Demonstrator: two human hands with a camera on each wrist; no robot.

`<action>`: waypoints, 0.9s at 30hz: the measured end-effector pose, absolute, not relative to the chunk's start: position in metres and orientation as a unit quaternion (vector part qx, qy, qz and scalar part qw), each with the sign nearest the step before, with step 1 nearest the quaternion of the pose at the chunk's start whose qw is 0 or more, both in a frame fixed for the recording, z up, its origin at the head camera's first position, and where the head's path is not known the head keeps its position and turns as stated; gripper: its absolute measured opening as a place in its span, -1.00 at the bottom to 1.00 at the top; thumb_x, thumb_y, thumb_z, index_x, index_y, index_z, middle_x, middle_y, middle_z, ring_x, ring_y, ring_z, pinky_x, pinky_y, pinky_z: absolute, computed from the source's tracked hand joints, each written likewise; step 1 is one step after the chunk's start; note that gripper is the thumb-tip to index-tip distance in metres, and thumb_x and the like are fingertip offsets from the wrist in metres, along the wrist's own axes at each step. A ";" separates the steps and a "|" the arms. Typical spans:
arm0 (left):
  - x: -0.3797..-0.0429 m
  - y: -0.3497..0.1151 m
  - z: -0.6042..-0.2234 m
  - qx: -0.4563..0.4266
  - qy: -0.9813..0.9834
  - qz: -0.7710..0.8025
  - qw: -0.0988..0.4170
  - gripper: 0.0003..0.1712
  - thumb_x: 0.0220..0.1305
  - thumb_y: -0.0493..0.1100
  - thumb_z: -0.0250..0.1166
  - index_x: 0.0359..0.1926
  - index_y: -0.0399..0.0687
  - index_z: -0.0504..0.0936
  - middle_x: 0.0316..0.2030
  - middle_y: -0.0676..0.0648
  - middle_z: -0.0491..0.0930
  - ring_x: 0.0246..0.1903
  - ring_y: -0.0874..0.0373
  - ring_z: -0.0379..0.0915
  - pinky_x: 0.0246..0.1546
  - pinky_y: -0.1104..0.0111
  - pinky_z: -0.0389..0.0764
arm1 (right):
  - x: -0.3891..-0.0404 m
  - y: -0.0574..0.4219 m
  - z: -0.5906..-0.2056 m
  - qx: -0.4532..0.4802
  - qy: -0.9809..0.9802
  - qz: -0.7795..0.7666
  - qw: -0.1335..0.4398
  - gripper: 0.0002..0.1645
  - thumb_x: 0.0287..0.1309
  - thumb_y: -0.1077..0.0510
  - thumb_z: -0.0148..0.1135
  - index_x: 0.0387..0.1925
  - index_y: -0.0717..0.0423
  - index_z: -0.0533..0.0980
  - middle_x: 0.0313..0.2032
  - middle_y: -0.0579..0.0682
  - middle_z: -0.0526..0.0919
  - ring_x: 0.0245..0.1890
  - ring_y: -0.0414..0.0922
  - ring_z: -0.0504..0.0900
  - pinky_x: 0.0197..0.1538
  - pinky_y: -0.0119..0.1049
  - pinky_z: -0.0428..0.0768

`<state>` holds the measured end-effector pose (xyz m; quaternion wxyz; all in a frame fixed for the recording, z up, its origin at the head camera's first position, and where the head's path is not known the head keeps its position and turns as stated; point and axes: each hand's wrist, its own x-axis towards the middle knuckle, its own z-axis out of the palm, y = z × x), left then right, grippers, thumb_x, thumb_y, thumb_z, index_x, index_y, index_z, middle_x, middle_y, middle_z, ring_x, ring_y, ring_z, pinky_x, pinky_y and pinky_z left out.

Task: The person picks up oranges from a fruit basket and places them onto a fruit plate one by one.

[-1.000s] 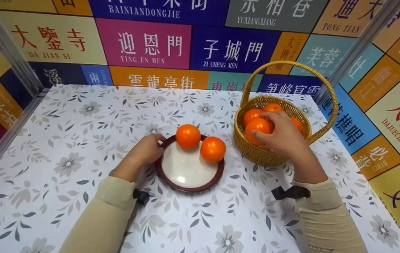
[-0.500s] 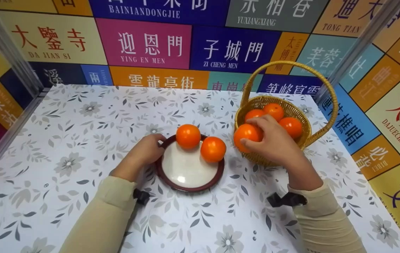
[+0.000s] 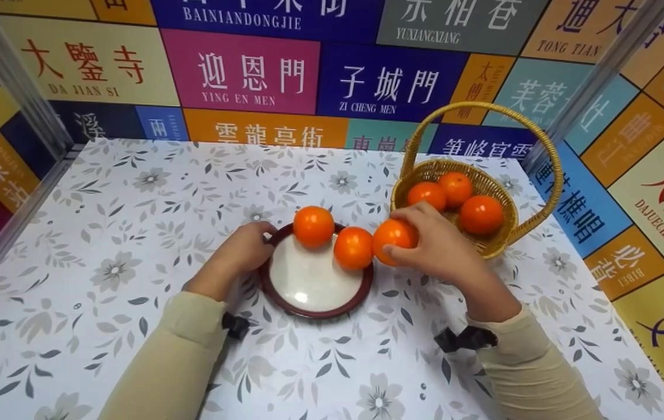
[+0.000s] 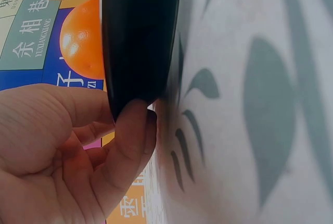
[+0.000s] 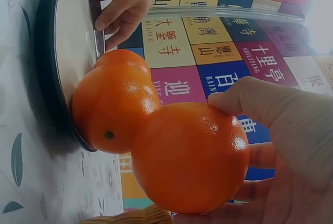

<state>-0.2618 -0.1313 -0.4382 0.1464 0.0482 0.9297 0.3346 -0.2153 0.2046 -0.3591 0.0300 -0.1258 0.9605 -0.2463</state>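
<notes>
- Basket (image 3: 498, 185), far right: three oranges (image 3: 481, 214) remain inside.
- Plate (image 3: 308, 286), left of basket: unmoved, bearing two oranges (image 3: 313, 226).
- Right hand (image 3: 440, 245): shifted left, grasping a single orange (image 3: 391, 234).
- Left hand (image 3: 244, 248): unchanged, pinching plate's left rim.
- Single orange — moved leftward, now near plate's right rim.

Multicol. sign wall (image 3: 332, 73); wht floral tbl (image 3: 203, 192)

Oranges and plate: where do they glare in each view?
Head view: a white spot on the plate; left wrist view: pale specks on one orange, the plate's side nearly black; right wrist view: bright patches on the held orange.
</notes>
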 end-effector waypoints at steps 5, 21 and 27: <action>-0.261 -0.131 -0.439 0.057 0.930 0.335 0.140 -0.55 0.33 -0.28 0.15 0.23 -0.17 0.60 0.01 -0.24 0.71 -0.06 -0.05 0.60 0.09 0.11 0.60 | -0.209 0.200 -0.360 -0.140 0.960 -0.240 0.027 -0.23 0.13 -0.12 0.48 0.35 -0.01 0.49 0.24 0.02 0.49 0.14 0.09 0.58 0.28 0.15 0.54; -0.261 -0.130 -0.438 0.049 0.929 0.339 0.142 -0.56 0.35 -0.28 0.17 0.22 -0.17 0.61 -0.01 -0.23 0.71 -0.07 -0.05 0.59 0.11 0.11 0.59 | -0.177 0.171 -0.357 -0.186 0.960 -0.209 0.031 -0.28 0.07 -0.18 0.50 0.28 -0.14 0.54 0.15 -0.11 0.48 0.05 -0.01 0.60 0.13 0.06 0.65; -0.261 -0.131 -0.438 0.054 0.929 0.340 0.135 -0.58 0.34 -0.28 0.18 0.20 -0.16 0.63 -0.04 -0.22 0.72 -0.08 -0.05 0.59 0.12 0.10 0.58 | -0.172 0.149 -0.367 -0.213 0.956 -0.199 0.029 -0.24 0.07 -0.24 0.49 0.31 -0.19 0.53 0.25 -0.09 0.47 0.03 0.00 0.63 0.10 0.03 0.67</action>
